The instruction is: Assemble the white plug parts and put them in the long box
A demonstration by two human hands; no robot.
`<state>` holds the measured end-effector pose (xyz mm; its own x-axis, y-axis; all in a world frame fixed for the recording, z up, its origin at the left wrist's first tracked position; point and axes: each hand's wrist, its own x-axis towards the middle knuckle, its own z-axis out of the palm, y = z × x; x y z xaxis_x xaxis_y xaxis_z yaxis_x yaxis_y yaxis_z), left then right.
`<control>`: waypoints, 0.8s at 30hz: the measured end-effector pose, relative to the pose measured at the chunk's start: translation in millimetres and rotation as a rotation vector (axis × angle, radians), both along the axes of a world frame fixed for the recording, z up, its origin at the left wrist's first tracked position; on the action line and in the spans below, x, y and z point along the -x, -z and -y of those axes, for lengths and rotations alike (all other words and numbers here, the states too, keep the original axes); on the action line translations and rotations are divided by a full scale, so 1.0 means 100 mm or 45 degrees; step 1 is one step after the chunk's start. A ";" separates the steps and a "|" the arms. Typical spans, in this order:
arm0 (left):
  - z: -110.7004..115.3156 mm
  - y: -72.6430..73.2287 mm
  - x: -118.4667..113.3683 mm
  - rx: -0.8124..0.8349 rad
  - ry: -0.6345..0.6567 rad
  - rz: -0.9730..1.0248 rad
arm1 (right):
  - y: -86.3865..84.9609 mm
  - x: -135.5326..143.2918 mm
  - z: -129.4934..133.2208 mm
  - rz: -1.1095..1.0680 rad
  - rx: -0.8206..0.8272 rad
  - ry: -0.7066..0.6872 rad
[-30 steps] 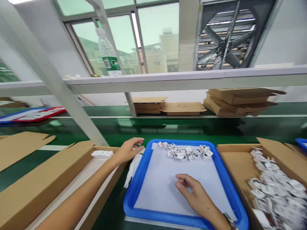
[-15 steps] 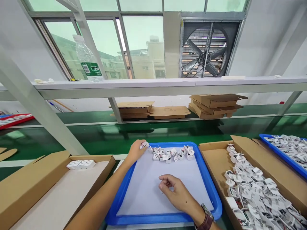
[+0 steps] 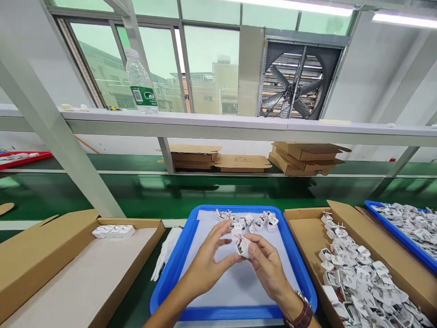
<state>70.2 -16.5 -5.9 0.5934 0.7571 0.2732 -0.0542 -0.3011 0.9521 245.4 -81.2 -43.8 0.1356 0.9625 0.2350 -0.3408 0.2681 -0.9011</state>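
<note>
Over the middle of the tray, my right hand pinches a small white plastic housing with thin dark and red wires inside it. My left hand is curved around its left side, fingers apart. Its thumb tip is close to the lower edge of the housing; whether it touches I cannot tell. Beneath both hands lies a blue tray lined with a white sheet. Several similar wired white housings sit along its far end, partly hidden behind my left fingers.
An open cardboard box on the right holds a heap of white parts, with another blue tray of parts beyond. On the left, a cardboard box contains white pieces. A white glove lies beside the tray.
My left hand has come from the tray's far left corner to its middle, bringing a white housing. My right hand has moved up and now grips it. The view has shifted slightly.
</note>
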 end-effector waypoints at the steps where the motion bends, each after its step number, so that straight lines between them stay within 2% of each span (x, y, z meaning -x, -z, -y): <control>1: 0.00 0.03 0.00 0.183 0.039 0.076 | -0.04 0.01 0.00 0.022 -0.027 0.034; 3: 0.01 0.07 0.00 0.493 0.212 0.204 | -0.12 0.04 0.00 0.102 -0.082 0.085; 5: 0.03 0.10 0.00 0.657 0.311 0.316 | -0.16 0.08 -0.02 0.273 -0.157 0.140; 8: 0.03 0.16 0.02 0.694 0.226 0.405 | -0.14 0.13 -0.05 0.543 -0.223 0.194; 11: 0.00 0.25 0.07 0.590 0.091 0.366 | -0.05 0.11 -0.07 0.617 -0.254 0.122; 15: -0.03 0.38 0.13 0.286 -0.098 0.302 | 0.02 0.05 -0.06 0.637 -0.310 0.002; 19: -0.02 0.47 0.16 0.132 -0.238 0.179 | 0.05 0.03 -0.04 0.652 -0.220 0.022; 24: -0.03 0.51 0.17 -0.086 -0.360 0.017 | 0.11 0.06 -0.02 0.773 -0.297 0.073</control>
